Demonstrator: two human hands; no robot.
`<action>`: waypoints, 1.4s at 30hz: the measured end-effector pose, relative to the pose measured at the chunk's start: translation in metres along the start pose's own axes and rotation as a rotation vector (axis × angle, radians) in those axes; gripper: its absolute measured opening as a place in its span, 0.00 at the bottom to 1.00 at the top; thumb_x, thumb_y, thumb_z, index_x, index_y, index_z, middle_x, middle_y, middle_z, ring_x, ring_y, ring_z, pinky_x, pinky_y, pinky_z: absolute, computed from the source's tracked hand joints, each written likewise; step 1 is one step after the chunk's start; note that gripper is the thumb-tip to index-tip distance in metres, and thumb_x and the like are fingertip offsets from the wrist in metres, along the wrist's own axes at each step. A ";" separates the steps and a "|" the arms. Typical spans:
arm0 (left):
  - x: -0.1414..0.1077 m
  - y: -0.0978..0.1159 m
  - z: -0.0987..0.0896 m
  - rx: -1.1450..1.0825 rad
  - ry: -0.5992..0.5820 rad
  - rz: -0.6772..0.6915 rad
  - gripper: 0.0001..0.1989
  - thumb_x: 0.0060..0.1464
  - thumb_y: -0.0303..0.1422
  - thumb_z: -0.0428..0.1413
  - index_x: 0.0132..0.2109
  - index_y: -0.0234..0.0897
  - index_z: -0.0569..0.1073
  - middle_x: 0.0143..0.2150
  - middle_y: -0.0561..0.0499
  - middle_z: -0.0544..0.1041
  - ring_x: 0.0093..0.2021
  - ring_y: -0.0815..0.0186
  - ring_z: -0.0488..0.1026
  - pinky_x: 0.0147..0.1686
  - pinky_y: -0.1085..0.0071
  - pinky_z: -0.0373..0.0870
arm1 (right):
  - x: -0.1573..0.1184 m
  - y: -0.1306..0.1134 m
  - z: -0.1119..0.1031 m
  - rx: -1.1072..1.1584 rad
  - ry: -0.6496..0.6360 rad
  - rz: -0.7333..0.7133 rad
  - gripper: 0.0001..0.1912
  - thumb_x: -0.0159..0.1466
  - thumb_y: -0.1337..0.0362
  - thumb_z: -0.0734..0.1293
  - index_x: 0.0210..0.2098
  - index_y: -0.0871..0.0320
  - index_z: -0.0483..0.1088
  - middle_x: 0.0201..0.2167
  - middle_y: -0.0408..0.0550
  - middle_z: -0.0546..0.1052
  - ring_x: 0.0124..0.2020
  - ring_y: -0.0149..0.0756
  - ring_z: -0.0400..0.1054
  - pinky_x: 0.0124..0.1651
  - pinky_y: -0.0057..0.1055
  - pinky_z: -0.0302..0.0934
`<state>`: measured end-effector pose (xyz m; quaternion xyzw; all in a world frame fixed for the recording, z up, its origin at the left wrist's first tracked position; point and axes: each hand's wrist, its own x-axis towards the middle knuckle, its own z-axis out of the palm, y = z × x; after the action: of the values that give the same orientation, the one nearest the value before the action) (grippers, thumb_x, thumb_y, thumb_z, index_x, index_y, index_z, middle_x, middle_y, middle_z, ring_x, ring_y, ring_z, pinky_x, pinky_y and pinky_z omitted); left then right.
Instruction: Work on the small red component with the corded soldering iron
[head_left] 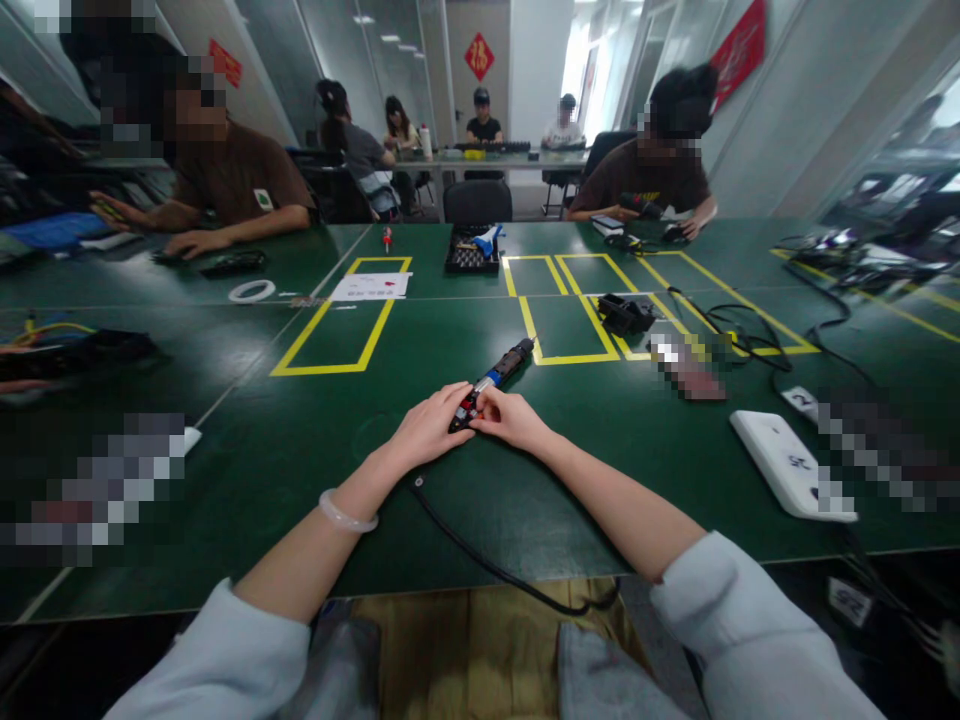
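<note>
An electric screwdriver (pixel 512 366) lies slantwise on the green table, its thin tip pointing away to the right. It has a black body and a blue ring; silver and red parts show at its near end, where the casing looks open. My left hand (pixel 429 428) grips its near end from the left. From the right, my right hand (pixel 513 420) is closed with bent fingers at the same end; exactly what is between its fingertips is hidden. A black cable (pixel 480 556) runs from below my left hand over the table's front edge.
Yellow tape rectangles (pixel 367 350) mark the table. Ahead stands a black tray (pixel 471 258) with a blue-and-white item. A black holder (pixel 626 314) lies to the right, a white box (pixel 784 465) nearer. Paper (pixel 371 286) and a white ring (pixel 252 291) lie left. Co-workers sit opposite.
</note>
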<state>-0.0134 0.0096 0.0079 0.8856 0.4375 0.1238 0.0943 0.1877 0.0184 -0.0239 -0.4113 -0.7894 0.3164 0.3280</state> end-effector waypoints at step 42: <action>-0.052 -0.164 -0.058 0.376 0.262 -1.059 0.32 0.57 0.52 0.50 0.59 0.32 0.65 0.58 0.31 0.66 0.56 0.40 0.64 0.51 0.49 0.59 | -0.002 -0.005 -0.010 -0.065 0.052 -0.030 0.10 0.67 0.63 0.61 0.32 0.59 0.70 0.24 0.41 0.72 0.25 0.27 0.62 0.31 0.23 0.51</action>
<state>-0.1849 0.0702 0.0111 0.5248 0.8437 0.0883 -0.0707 0.1938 0.0165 -0.0151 -0.4179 -0.7965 0.2751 0.3394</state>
